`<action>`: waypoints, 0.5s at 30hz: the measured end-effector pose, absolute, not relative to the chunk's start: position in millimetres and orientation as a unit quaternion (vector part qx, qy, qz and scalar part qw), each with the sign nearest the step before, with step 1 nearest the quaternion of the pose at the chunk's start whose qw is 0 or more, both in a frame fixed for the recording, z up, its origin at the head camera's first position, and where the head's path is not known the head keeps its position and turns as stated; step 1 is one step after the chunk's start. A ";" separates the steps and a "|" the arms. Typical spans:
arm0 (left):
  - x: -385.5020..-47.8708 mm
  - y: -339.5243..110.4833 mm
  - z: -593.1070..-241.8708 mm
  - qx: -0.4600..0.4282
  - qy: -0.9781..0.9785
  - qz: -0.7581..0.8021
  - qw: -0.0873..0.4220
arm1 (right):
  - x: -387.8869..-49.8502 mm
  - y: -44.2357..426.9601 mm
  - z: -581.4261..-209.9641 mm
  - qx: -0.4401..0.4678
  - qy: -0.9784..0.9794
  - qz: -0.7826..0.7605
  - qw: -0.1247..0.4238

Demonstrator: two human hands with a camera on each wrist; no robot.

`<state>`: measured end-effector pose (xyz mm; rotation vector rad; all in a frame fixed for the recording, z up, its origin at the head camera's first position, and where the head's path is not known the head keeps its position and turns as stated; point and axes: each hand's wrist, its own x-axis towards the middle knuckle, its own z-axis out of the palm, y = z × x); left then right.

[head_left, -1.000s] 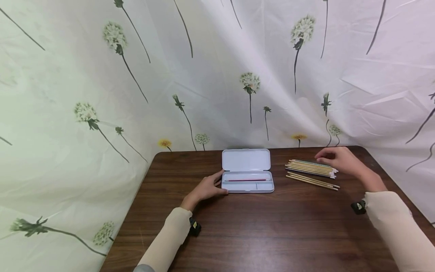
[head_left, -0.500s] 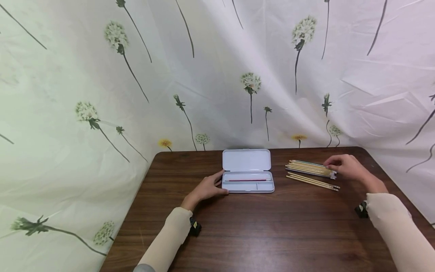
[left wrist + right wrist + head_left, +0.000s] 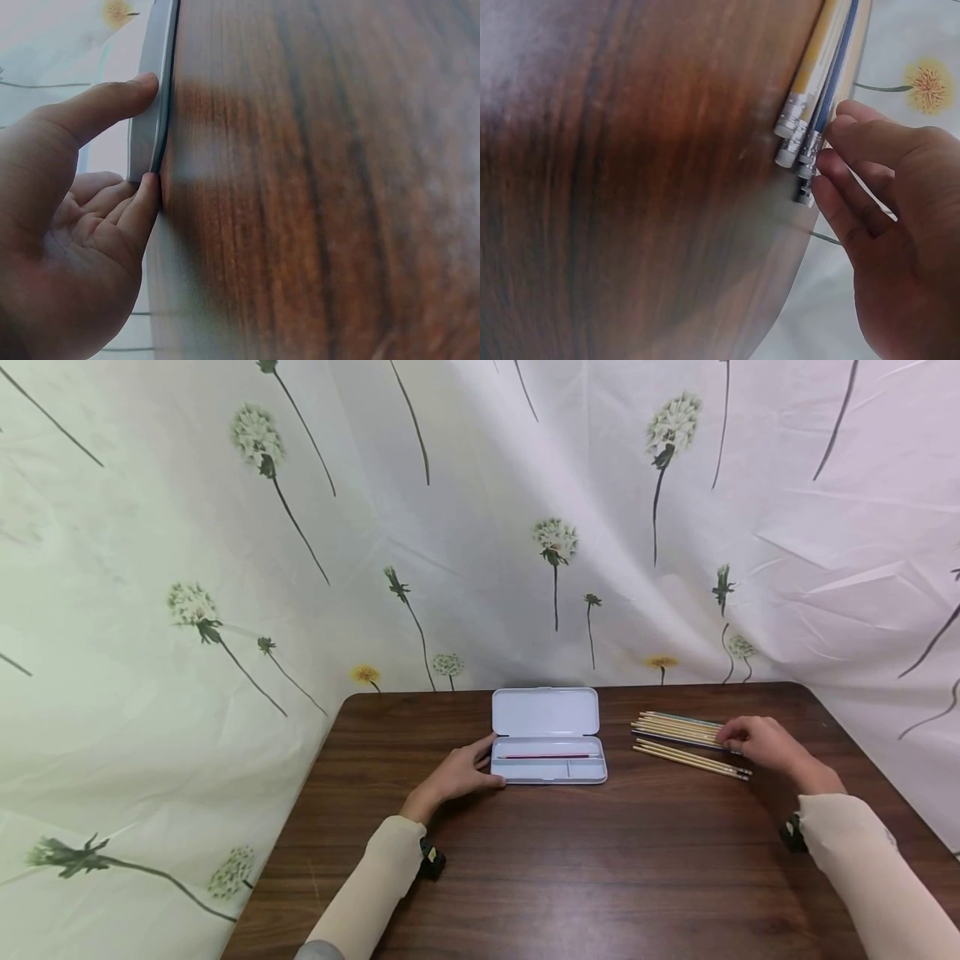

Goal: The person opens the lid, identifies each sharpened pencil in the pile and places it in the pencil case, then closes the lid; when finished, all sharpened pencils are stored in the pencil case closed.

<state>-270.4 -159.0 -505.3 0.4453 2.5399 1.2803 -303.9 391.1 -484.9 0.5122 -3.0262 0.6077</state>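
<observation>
A white pencil case (image 3: 528, 773) lies with its lid up, a red pencil (image 3: 547, 757) inside its long compartment. My left hand (image 3: 454, 774) grips the left end of the case, thumb at the front edge and fingers at the side, as the left wrist view shows too. To the right, my right hand (image 3: 767, 744) is at the eraser ends of a bunch of pencils (image 3: 678, 727). In the right wrist view its thumb and fingers pinch a dark blue pencil (image 3: 832, 86) near the metal ferrule. Part of the bunch is hidden by the hand.
Several yellow pencils (image 3: 690, 760) lie apart, just in front of the bunch. Everything stands on a brown wooden table (image 3: 570, 868). A white cloth with a flower print (image 3: 480, 568) hangs behind the far edge.
My right hand has come down and toward me, from behind the bunch onto its eraser ends, its fingers drawing around a pencil there. The left hand has stayed on the case.
</observation>
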 end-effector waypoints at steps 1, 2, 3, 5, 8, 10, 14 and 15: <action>-270.2 -158.9 -505.1 0.154 0.874 0.441 0.131 | -303.7 391.1 -485.8 0.166 -0.967 0.192 0.008; -270.0 -158.8 -505.0 0.154 0.874 0.442 0.132 | -303.3 391.0 -486.3 0.167 -0.967 0.191 0.011; -269.7 -158.6 -504.5 0.153 0.874 0.443 0.132 | -303.3 391.0 -486.9 0.172 -0.967 0.188 0.013; -269.7 -158.4 -504.4 0.151 0.874 0.442 0.132 | -303.3 391.0 -487.7 0.180 -0.966 0.186 0.016; -269.9 -158.1 -504.3 0.150 0.875 0.441 0.130 | -302.9 389.5 -487.1 0.187 -0.965 0.181 0.016; -269.8 -158.0 -504.0 0.149 0.875 0.441 0.130 | -303.5 388.9 -487.0 0.189 -0.966 0.178 0.013; -269.4 -158.0 -503.8 0.148 0.876 0.441 0.130 | -305.1 388.5 -486.7 0.188 -0.968 0.166 0.008; -269.3 -158.1 -503.8 0.148 0.876 0.441 0.130 | -305.6 388.7 -486.6 0.189 -0.968 0.163 0.006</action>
